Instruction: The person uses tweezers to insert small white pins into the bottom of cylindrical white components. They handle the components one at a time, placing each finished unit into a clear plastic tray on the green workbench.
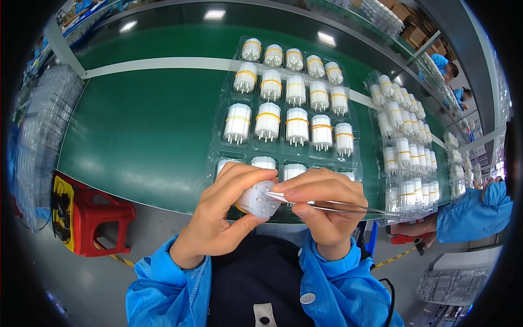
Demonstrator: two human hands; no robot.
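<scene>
My left hand (220, 210) is closed around a white cylindrical plug part (260, 200), its flat end with small metal pins turned toward me. Between the fingers of my right hand (327, 201) is a pair of slim metal tweezers (357, 207), its long end reaching out to the right. A narrow white pointed piece (277, 195) shows at my right fingertips and touches the pinned end; whether it belongs to the tweezers I cannot tell. Just beyond my hands lies a clear plastic tray (218, 147) with rows of similar white parts (297, 126), most banded with yellow rubber bands.
More filled trays (389, 136) stand along the green bench (136, 131) to the right. Stacked clear trays (46, 141) rise at the left edge. A red stool (103, 218) is at lower left. A co-worker's blue sleeve (474, 215) is at right.
</scene>
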